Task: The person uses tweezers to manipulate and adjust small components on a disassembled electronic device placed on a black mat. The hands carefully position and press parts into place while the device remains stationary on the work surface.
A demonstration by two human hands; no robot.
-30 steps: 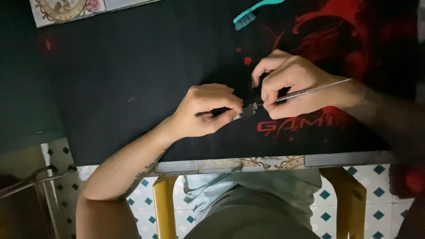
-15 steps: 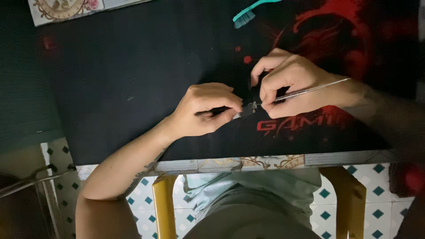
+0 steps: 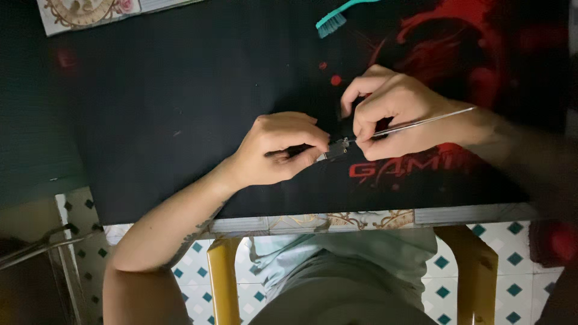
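We see a matt black cloth mat (image 3: 180, 108) with a red print, its weave fine and dull, spread over a bench (image 3: 337, 219) edged in glossy patterned tile; a thin metal tool (image 3: 421, 121), smooth and bright, catches the light in the grip of our right hand (image 3: 403, 114); a small metal part (image 3: 337, 146), silvery with a dark plastic-looking body, sits pinched in our left hand (image 3: 280, 147); a teal plastic toothbrush (image 3: 337, 18) lies glossy at the mat's far edge; the stool frame (image 3: 223, 283) below looks like yellow painted metal over shiny floor tiles (image 3: 445, 283).
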